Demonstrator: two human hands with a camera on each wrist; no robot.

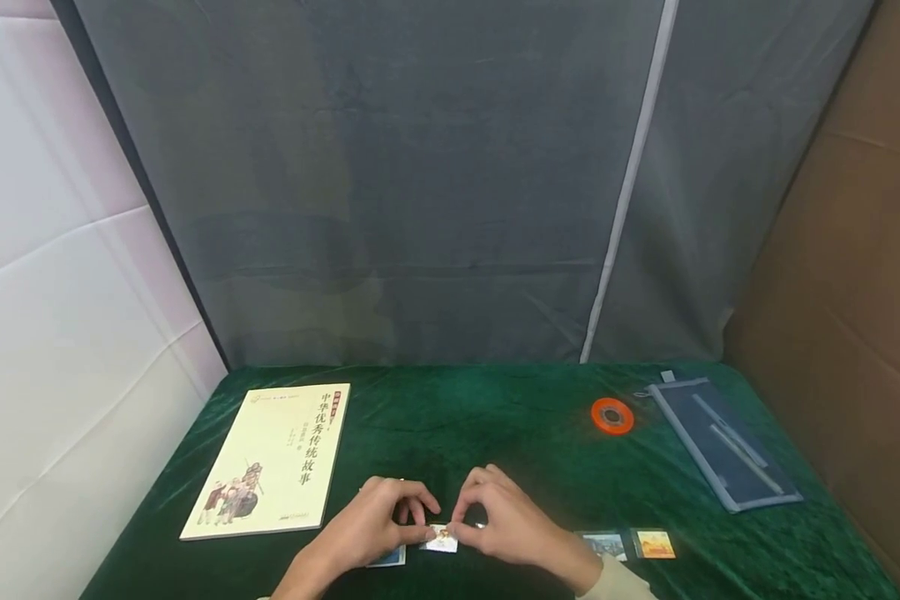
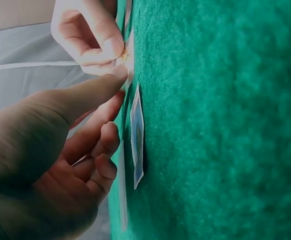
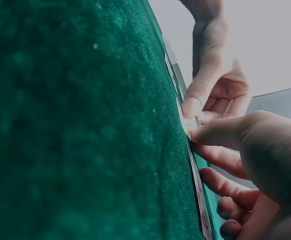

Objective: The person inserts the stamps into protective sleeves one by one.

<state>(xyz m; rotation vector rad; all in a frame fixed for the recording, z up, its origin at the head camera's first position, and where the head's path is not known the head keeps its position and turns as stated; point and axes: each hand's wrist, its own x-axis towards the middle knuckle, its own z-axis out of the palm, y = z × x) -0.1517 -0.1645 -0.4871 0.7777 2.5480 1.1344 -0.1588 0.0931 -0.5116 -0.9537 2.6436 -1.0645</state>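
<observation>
A small light-coloured picture card (image 1: 442, 542), about the size of a postage stamp, is between the two hands at the front of the table. My left hand (image 1: 381, 518) pinches its left side, thumb on top. At the opposite side the thumb and forefinger of my right hand (image 1: 504, 518) grip it. The left wrist view shows both thumb tips close together on the card (image 2: 131, 65), low over the cloth. A blue picture card (image 1: 392, 557) lies partly hidden under the left hand.
Right of the right forearm lie a bluish card (image 1: 606, 546) and an orange-yellow card (image 1: 656, 544). A cream book (image 1: 277, 450) lies at left. Farther back on the green cloth (image 1: 450, 417) are an orange ring-shaped roll (image 1: 612, 416) and a blue zip pouch (image 1: 708, 454).
</observation>
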